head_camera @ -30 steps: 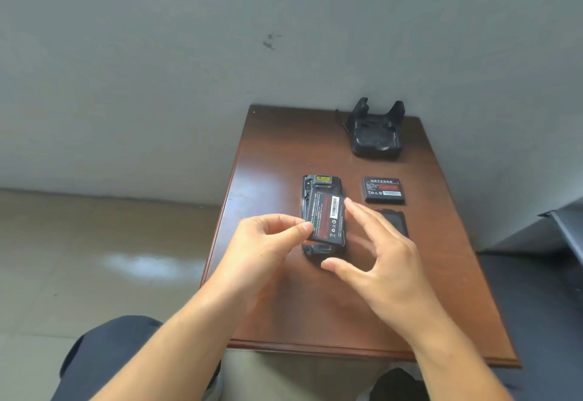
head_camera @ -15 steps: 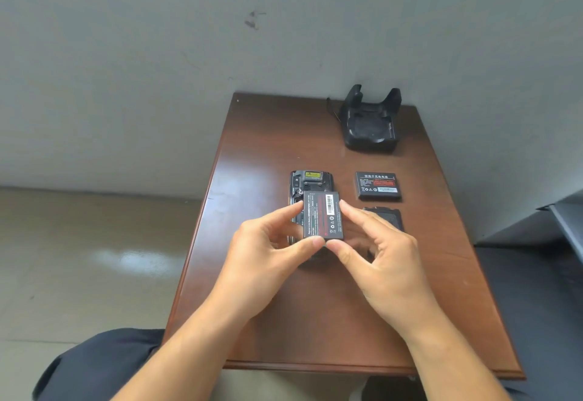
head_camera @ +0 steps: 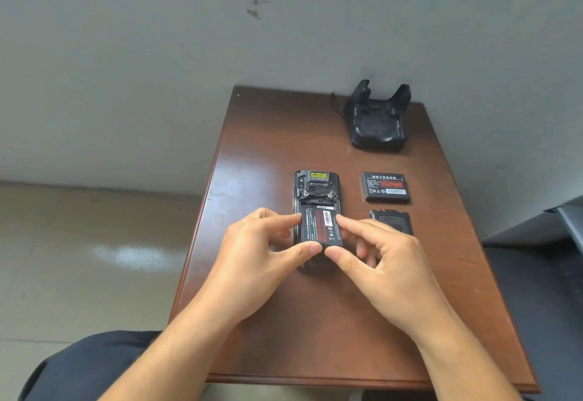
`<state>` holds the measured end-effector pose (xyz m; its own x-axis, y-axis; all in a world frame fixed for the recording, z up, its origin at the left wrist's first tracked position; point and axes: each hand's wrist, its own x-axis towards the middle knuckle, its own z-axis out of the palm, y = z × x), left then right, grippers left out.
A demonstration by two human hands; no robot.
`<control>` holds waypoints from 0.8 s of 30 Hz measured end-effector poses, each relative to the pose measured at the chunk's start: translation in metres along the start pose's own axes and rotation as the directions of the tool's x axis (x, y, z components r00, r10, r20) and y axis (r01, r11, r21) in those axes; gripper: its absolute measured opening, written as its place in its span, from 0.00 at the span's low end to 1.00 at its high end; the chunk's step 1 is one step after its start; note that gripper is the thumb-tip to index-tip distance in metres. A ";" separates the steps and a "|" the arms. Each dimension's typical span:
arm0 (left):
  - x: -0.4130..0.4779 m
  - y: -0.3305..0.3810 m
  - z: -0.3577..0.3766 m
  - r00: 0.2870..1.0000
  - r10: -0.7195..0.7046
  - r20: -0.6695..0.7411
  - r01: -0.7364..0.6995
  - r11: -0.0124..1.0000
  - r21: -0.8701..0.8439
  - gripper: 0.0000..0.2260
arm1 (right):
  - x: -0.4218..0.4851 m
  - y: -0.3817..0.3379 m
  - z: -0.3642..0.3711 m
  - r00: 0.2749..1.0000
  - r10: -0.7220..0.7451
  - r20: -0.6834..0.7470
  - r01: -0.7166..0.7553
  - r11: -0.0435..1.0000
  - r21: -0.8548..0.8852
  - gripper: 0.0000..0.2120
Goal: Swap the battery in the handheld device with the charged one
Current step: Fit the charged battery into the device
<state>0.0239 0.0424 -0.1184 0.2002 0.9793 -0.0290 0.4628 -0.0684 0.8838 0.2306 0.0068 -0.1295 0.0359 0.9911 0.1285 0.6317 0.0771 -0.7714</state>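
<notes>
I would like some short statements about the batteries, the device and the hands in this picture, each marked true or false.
1. Both hands hold one battery over the handheld device. True: the left hand and right hand pinch the held battery above the handheld device.
2. The device's back cover is on. False: the compartment is open, and the back cover lies on the table to its right.
3. A second battery lies on the table, untouched. True.
4. The charging cradle holds a battery. False: nothing shows in its slot.
</notes>
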 end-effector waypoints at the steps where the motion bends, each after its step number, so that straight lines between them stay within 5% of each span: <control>1: 0.001 0.000 0.000 1.000 -0.005 0.003 0.005 1.000 -0.002 0.24 | 0.000 0.000 0.000 1.000 0.005 0.003 -0.005 1.000 0.009 0.23; 10: 0.004 -0.002 0.001 1.000 -0.005 0.016 0.004 0.999 0.033 0.22 | 0.002 0.006 -0.001 0.998 0.063 0.016 -0.065 0.988 0.142 0.21; 24: 0.008 -0.010 0.008 0.999 0.030 -0.023 -0.025 0.983 0.182 0.22 | 0.005 0.006 0.008 0.997 0.073 -0.008 -0.072 0.992 0.099 0.26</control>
<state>0.0282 0.0495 -0.1312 0.1939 0.9810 0.0084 0.6072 -0.1267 0.7844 0.2283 0.0130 -0.1380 0.0883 0.9931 0.0772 0.5474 0.0164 -0.8367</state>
